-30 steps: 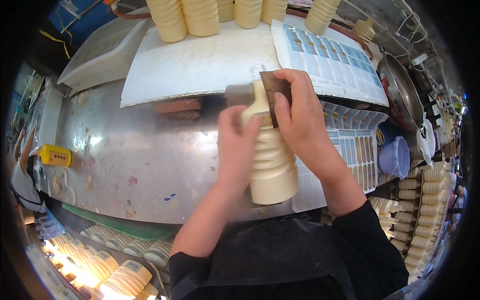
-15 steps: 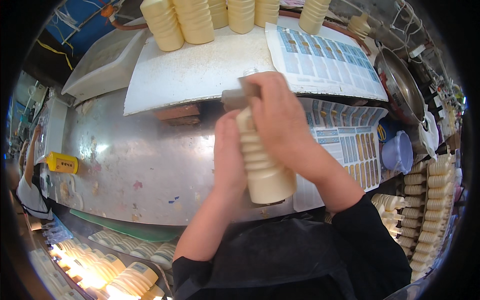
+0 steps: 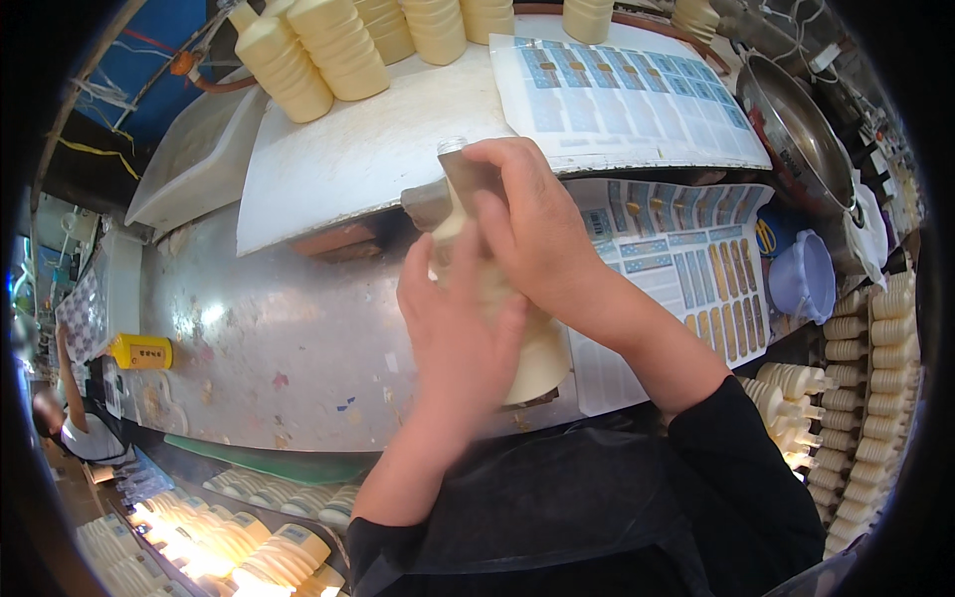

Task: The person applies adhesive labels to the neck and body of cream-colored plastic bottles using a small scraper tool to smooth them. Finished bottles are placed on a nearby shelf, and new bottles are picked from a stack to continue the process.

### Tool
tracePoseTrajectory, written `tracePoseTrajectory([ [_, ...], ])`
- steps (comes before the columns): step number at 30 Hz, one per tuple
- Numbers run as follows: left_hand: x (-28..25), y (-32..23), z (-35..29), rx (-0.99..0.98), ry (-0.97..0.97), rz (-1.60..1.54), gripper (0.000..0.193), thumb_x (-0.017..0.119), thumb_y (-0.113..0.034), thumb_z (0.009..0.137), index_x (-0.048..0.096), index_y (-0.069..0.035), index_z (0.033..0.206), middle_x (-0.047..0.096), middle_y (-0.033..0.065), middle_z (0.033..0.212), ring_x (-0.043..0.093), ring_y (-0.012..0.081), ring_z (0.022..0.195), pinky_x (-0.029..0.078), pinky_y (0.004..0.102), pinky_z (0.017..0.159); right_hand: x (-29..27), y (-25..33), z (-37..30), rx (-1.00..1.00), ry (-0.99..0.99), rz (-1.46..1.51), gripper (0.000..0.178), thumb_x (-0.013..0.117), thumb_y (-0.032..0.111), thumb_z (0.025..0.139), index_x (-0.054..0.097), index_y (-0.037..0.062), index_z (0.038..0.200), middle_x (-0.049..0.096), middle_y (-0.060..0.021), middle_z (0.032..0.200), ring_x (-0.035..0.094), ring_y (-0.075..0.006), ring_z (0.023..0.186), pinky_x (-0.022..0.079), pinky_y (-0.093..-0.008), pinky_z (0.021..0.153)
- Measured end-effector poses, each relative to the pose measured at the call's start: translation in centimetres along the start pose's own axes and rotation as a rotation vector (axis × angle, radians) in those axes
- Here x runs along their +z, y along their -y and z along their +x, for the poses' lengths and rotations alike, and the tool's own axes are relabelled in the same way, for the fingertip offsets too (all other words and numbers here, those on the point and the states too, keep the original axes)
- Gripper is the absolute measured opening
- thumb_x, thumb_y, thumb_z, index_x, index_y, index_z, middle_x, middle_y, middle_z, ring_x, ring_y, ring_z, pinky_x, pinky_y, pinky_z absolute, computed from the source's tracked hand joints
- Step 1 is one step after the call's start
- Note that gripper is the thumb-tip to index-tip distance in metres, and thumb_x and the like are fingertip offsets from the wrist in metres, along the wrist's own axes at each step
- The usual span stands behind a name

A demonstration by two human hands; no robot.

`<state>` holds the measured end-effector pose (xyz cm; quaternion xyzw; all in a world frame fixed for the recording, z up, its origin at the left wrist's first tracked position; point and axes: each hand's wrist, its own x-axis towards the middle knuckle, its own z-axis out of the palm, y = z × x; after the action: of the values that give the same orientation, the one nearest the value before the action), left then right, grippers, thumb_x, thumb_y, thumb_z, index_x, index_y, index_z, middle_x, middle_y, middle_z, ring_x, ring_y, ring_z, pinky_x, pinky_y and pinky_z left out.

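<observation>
Cream bottle (image 3: 532, 363) (apparently ribbed) between hands (image 3: 497, 289)

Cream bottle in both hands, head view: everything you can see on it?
The cream bottle looks like plastic, with a ribbed body under the fingers and a smooth, wider base. It lies tilted, base toward the person, neck pointing away over the metal table. The left hand wraps its middle; the right hand covers its upper part, pressing a brownish strip there. The cap is hidden.
</observation>
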<state>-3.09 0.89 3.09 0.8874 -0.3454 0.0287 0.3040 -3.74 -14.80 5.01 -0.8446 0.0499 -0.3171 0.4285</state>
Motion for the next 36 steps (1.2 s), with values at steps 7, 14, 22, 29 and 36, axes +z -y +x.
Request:
tracePoseTrajectory([
  [7, 0.8, 0.6, -1.2, -0.122, 0.092, -0.253, 0.093, 0.074, -0.022, 0.083, 0.026, -0.004, 0.160, 0.034, 0.0323, 0.151, 0.043, 0.0488, 0.136, 0.038, 0.0494, 0.114, -1.2, -5.1, -1.6, 0.008, -0.119, -0.050, 0.036, 0.058, 0.002, 0.093, 0.051, 0.0028, 0.128, 0.055, -0.0192, 0.127, 0.057, -0.0398, 0.117, 0.047, -0.0450, 0.100],
  [14, 1.7, 1.2, -1.3, -0.177, 0.045, -0.410, 0.104, 0.075, -0.024, 0.082, 0.014, -0.001, 0.163, 0.042, 0.0283, 0.146, 0.049, 0.0430, 0.132, 0.043, 0.0473, 0.110, -1.3, -6.2, -1.6, -0.032, -0.173, -0.042, 0.034, 0.056, 0.006, 0.098, 0.052, 0.0011, 0.132, 0.057, -0.0167, 0.125, 0.059, -0.0299, 0.113, 0.046, -0.0373, 0.100],
  [22, 1.4, 1.0, -1.4, -0.241, 0.048, -0.432, 0.104, 0.075, -0.024, 0.081, 0.015, 0.000, 0.162, 0.045, 0.0268, 0.145, 0.053, 0.0400, 0.130, 0.044, 0.0462, 0.109, -1.1, -5.6, -1.8, 0.169, -0.137, 0.126, 0.036, 0.058, 0.006, 0.097, 0.053, -0.0002, 0.132, 0.062, -0.0138, 0.124, 0.060, -0.0258, 0.114, 0.047, -0.0368, 0.101],
  [29, 1.2, 1.4, -1.6, -0.401, 0.113, -0.894, 0.085, 0.073, -0.014, 0.084, 0.029, 0.001, 0.155, 0.056, 0.0216, 0.140, 0.061, 0.0342, 0.124, 0.050, 0.0425, 0.104, -1.1, -3.9, -1.3, 0.220, -0.101, 0.185, 0.035, 0.057, 0.006, 0.097, 0.053, 0.0001, 0.132, 0.062, -0.0155, 0.125, 0.060, -0.0272, 0.115, 0.047, -0.0373, 0.101],
  [36, 0.6, 0.0, -1.2, -0.298, 0.081, -0.603, 0.076, 0.075, -0.027, 0.088, 0.038, 0.003, 0.147, 0.058, 0.0203, 0.136, 0.062, 0.0288, 0.120, 0.049, 0.0403, 0.102, 1.0, -1.3, 0.3, 0.091, -0.090, -0.046, 0.030, 0.053, 0.006, 0.098, 0.055, 0.0016, 0.127, 0.061, -0.0188, 0.121, 0.061, -0.0345, 0.113, 0.048, -0.0412, 0.099],
])
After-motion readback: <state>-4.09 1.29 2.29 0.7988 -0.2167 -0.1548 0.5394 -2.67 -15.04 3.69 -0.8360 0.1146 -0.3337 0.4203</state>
